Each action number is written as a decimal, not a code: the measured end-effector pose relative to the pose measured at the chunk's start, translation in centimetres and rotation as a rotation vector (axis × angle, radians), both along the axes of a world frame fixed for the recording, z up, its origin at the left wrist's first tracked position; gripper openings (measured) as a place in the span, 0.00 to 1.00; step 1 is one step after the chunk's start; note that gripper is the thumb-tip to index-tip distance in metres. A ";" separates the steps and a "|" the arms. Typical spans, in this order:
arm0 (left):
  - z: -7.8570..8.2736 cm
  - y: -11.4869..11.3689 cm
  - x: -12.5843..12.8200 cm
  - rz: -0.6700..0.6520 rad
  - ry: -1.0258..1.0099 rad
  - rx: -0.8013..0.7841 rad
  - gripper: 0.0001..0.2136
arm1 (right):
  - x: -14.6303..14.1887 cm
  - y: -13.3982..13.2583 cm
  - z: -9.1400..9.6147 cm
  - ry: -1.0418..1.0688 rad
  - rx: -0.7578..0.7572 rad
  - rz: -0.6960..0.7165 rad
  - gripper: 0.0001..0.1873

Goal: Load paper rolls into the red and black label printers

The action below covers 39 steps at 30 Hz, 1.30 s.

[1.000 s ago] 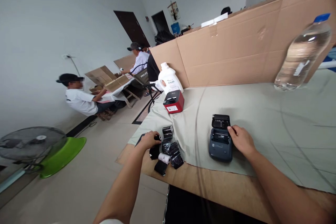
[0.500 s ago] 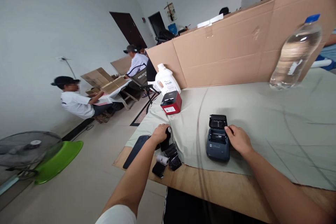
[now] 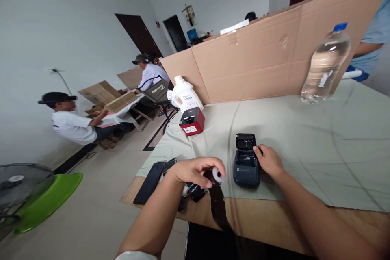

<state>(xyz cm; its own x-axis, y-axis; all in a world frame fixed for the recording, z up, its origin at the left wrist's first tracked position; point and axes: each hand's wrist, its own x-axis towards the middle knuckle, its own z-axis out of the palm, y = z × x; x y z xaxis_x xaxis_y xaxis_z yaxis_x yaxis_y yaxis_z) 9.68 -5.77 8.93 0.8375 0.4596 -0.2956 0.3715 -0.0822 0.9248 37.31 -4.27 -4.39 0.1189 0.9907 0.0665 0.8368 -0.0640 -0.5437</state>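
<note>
My left hand (image 3: 195, 170) is closed around a small paper roll (image 3: 217, 175) and holds it above the table's near edge, just left of the printer. A long black strip (image 3: 219, 207) trails down from the roll past the edge. My right hand (image 3: 268, 161) rests against the right side of a dark blue label printer (image 3: 246, 162), fingers curled on its body. The printer's lid stands open toward the far side. Several other black-wrapped rolls (image 3: 193, 191) lie on the wood below my left hand.
A black phone (image 3: 149, 176) lies at the table's left corner. A red printer (image 3: 191, 121) and white jug (image 3: 183, 94) stand farther back, a water bottle (image 3: 324, 65) at the right. A cardboard wall (image 3: 258, 65) lines the far side. Two seated people and a floor fan (image 3: 18, 187) are at left.
My left hand has picked a roll out of the pile and carried it rightward toward the printer, its black strip unwinding below. My right hand has stayed on the printer.
</note>
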 end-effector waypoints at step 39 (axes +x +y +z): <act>-9.0 2.4 11.2 0.316 0.104 0.796 0.11 | -0.1 0.0 0.4 -0.008 -0.008 -0.006 0.19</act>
